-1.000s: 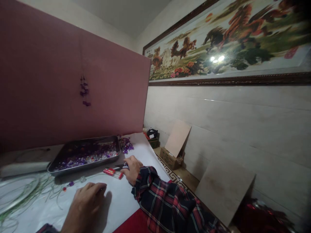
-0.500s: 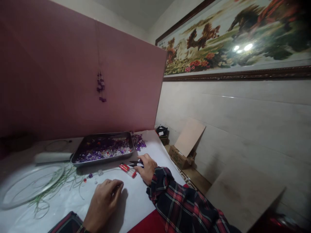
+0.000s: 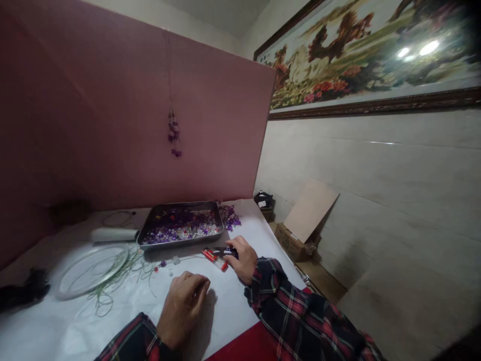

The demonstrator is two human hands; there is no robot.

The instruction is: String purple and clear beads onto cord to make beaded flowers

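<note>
My right hand (image 3: pixel 243 260) lies on the table at the right, fingers closed around small dark scissors (image 3: pixel 224 250) whose blades point left. Right by the blades is a red-and-clear packet (image 3: pixel 215 259). My left hand (image 3: pixel 183 307) is nearer to me, its thumb and fingertips pressed together; anything in that pinch is hidden. Beyond it lie a loose purple bead (image 3: pixel 163 263), a red bead (image 3: pixel 156 269) and clear ones. A thin cord runs from the green strings (image 3: pixel 112 276) toward the packet.
A dark metal tray (image 3: pixel 180 244) holds purple, clear and red beads, with a bead pile (image 3: pixel 232 216) on its right. A clear ring (image 3: pixel 62 286) and white roll (image 3: pixel 112 234) lie left. A beaded strand (image 3: pixel 173 131) hangs on the pink panel (image 3: pixel 214 125).
The whole view has shifted, so the scene sits further right. A dark object now shows at the left edge. My right hand keeps the scissors; my left hand stays pinched.
</note>
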